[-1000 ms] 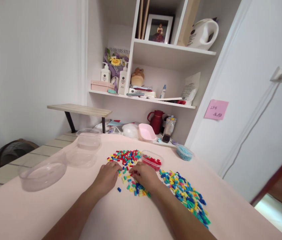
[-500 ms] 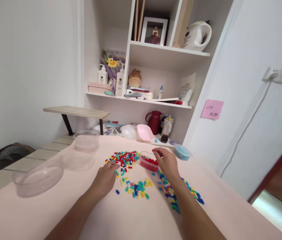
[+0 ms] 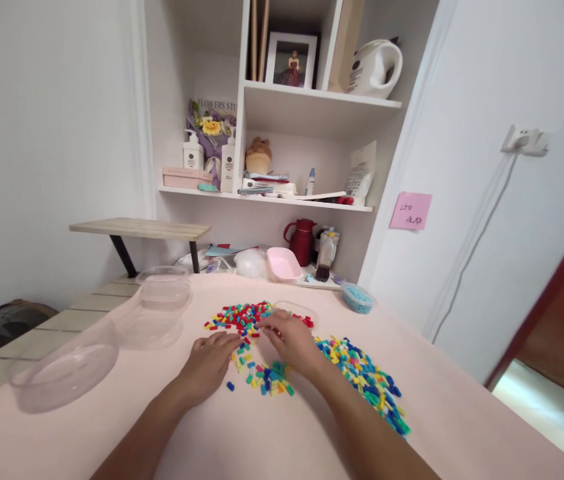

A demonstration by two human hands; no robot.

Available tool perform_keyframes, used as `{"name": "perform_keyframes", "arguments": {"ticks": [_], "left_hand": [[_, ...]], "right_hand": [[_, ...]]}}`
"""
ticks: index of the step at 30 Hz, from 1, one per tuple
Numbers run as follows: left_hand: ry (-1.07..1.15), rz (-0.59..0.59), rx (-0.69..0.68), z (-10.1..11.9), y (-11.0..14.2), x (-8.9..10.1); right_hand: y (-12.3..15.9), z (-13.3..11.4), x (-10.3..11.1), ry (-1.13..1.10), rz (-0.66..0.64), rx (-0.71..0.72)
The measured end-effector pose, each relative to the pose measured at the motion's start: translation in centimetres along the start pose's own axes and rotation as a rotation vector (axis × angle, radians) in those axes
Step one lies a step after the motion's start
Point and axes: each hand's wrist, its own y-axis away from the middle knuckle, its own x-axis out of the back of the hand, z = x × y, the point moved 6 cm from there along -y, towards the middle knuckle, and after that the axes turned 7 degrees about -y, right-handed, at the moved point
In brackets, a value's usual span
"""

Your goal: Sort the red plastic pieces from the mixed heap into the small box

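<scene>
Small coloured plastic pieces (image 3: 242,315), many of them red, lie in a pile in front of my hands. My left hand (image 3: 208,363) rests at the pile's near left edge, fingers stretched forward and fingertips by a few pieces. Over the pile's right side reaches my right hand (image 3: 293,341), thumb and fingers apart, fingertips close to some pieces. Behind it stands a clear container (image 3: 307,308) with red pieces, partly hidden by the hand. A smaller mixed cluster (image 3: 273,381) lies between my forearms. To the right of my right forearm spreads a larger blue, yellow and green pile (image 3: 369,377).
Clear plastic containers (image 3: 67,363) stand along the left of the pink table (image 3: 242,440). A tub of light blue bits (image 3: 358,298) sits at the back right. Behind are a pink basin (image 3: 284,264), a red jug (image 3: 302,241) and a bottle (image 3: 327,257).
My right hand has moved left and nearer, from above the container of red pieces to the pile. My left hand has barely moved. The camera view has shifted slightly right.
</scene>
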Motion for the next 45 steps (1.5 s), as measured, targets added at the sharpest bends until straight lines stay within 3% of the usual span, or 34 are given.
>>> {"name": "perform_keyframes", "arguments": {"ticks": [3, 7, 16, 19, 24, 36, 45], "left_hand": [[0.085, 0.01, -0.06, 0.7, 0.2, 0.6], [0.172, 0.051, -0.086, 1.1, 0.1, 1.2], [0.49, 0.088, -0.053, 1.1, -0.3, 1.5], [0.438, 0.168, -0.027, 0.4, -0.5, 1.7], [0.335, 0.294, 0.079, -1.5, -0.8, 1.8], [0.245, 0.237, 0.071, -1.0, -0.6, 1.8], [0.218, 0.217, 0.077, -0.8, -0.4, 1.9]], "right_hand": [[0.4, 0.2, -2.0, 0.055, -0.136, -0.071], [0.7, 1.2, -3.0, 0.102, -0.162, -0.144], [0.9, 2.0, -4.5, 0.196, -0.263, -0.089], [0.9, 1.9, -4.2, 0.125, -0.267, -0.094], [0.6, 2.3, -3.3, 0.018, -0.153, -0.174], [0.9, 1.2, -4.0, 0.17, -0.274, -0.103], [0.8, 1.1, -3.2, 0.19, -0.333, -0.194]]}}
